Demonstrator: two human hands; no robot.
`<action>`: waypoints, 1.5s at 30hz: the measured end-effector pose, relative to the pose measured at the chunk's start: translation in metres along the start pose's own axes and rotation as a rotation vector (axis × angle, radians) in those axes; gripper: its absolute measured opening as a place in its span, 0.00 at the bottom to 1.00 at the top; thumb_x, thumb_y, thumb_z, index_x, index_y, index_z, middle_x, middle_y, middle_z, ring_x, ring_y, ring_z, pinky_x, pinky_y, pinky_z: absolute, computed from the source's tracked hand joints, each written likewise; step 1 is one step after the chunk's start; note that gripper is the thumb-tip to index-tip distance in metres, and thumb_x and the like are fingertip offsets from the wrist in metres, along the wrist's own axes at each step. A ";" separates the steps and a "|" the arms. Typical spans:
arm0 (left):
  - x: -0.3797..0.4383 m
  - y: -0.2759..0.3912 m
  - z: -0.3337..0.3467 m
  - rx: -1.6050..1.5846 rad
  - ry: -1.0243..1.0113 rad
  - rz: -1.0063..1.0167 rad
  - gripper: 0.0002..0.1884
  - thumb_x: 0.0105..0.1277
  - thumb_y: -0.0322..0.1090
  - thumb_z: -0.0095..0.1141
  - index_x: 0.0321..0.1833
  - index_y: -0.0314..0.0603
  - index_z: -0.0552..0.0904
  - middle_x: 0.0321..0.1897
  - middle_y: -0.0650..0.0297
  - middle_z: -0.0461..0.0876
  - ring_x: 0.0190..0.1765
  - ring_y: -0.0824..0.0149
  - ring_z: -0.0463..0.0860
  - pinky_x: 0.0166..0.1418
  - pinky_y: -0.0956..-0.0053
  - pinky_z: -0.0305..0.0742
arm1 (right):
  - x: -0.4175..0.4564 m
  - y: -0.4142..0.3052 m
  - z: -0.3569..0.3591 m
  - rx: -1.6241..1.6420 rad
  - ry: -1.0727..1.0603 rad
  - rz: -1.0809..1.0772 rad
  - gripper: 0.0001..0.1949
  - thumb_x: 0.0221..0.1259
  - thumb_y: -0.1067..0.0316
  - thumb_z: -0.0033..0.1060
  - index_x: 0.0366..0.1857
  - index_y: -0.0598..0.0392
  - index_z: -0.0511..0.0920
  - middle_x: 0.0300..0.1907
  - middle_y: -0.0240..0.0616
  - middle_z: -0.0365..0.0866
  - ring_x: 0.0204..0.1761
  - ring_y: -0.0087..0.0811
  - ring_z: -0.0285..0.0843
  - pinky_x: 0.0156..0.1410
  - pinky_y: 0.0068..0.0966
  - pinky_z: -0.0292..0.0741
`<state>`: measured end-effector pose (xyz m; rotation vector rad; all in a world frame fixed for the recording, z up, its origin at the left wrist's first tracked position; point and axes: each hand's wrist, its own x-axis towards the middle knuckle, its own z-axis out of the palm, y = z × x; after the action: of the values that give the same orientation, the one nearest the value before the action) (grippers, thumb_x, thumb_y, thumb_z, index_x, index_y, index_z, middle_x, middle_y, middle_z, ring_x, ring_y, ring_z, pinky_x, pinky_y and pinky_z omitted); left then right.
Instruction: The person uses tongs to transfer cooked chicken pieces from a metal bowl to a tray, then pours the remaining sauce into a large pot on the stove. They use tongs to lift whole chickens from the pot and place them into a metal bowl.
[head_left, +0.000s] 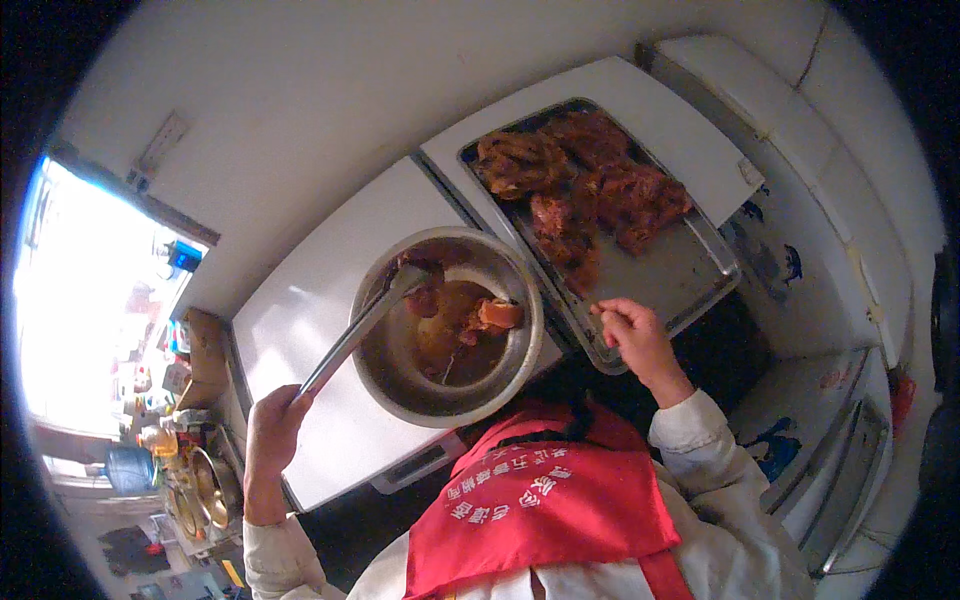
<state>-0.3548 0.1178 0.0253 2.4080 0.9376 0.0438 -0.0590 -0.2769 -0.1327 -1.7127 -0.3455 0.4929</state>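
My left hand grips the handle end of long metal tongs. Their far end reaches into a round metal basin, by a dark chunk of meat. Brown liquid covers part of the basin floor, and a lighter orange-brown piece of food lies at its right side. My right hand, fingers curled, is over the near left part of a metal tray. Whether its fingertips pinch anything or touch the tray cannot be made out. Browned, cooked-looking meat pieces fill the tray's far part.
Basin and tray stand on white chest-type appliance lids against a wall. Below the window at left are a cardboard box, metal pans and a blue water bottle. A white cabinet is at right.
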 end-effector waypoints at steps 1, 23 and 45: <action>0.001 0.007 0.000 -0.059 -0.022 -0.025 0.14 0.73 0.41 0.60 0.41 0.34 0.86 0.19 0.68 0.71 0.26 0.76 0.68 0.31 0.74 0.65 | -0.003 0.002 -0.012 0.023 0.062 0.003 0.12 0.76 0.66 0.54 0.52 0.61 0.83 0.25 0.25 0.75 0.26 0.14 0.68 0.30 0.16 0.64; 0.102 0.311 0.271 0.737 -0.071 1.045 0.12 0.71 0.42 0.57 0.44 0.39 0.78 0.34 0.56 0.85 0.34 0.57 0.89 0.32 0.63 0.83 | -0.049 0.083 -0.162 0.441 0.778 0.247 0.11 0.76 0.62 0.57 0.52 0.54 0.83 0.26 0.24 0.75 0.20 0.13 0.61 0.22 0.14 0.56; 0.012 0.018 0.032 0.393 -0.172 0.251 0.22 0.64 0.43 0.71 0.56 0.41 0.84 0.41 0.52 0.87 0.40 0.49 0.88 0.45 0.59 0.81 | -0.011 0.035 -0.063 0.391 0.549 0.184 0.12 0.77 0.64 0.57 0.54 0.55 0.84 0.25 0.22 0.73 0.20 0.10 0.60 0.21 0.10 0.52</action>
<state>-0.3272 0.0991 0.0048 2.8239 0.6033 -0.2748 -0.0384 -0.3429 -0.1560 -1.4286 0.2905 0.1873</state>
